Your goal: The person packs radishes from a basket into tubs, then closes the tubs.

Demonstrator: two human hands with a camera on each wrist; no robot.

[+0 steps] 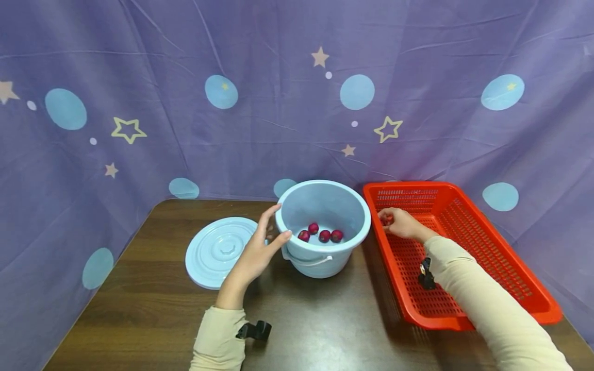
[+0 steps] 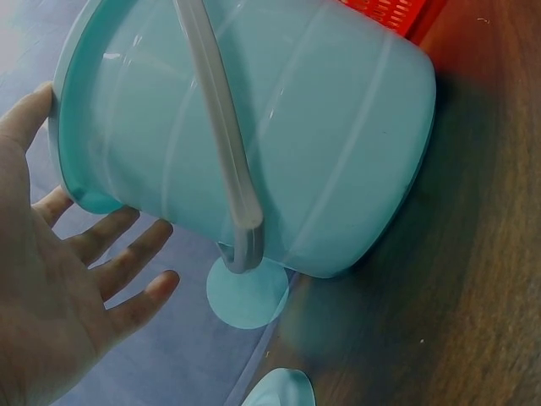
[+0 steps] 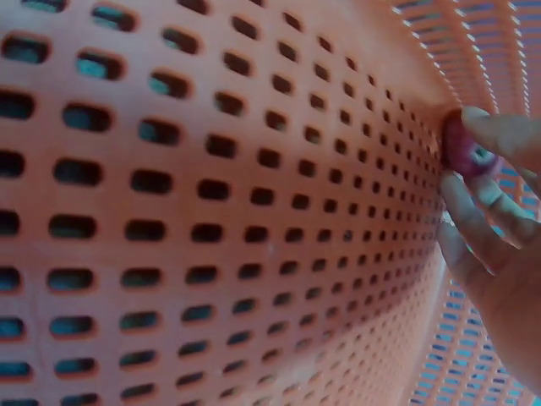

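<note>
A light blue bucket (image 1: pixel 320 260) stands upright on the table with several small red apples (image 1: pixel 325 236) at its bottom. My left hand (image 1: pixel 260 247) is at the bucket's left side, thumb and index finger touching the rim. In the left wrist view its other fingers (image 2: pixel 139 254) spread loosely beside the bucket wall, below the rim. My right hand (image 1: pixel 401 224) reaches into the red plastic basket (image 1: pixel 390 268), near its left wall. Between thumb and fingers it pinches a small red apple (image 3: pixel 467 148), seen close to the perforated wall in the right wrist view.
A round light blue lid (image 1: pixel 218 252) lies on the wooden table (image 1: pixel 134 288), left of the bucket. The bucket's handle (image 2: pixel 224 127) hangs down its side. A purple patterned curtain (image 1: pixel 278 103) hangs behind the table. The basket's raised rim is right beside the bucket.
</note>
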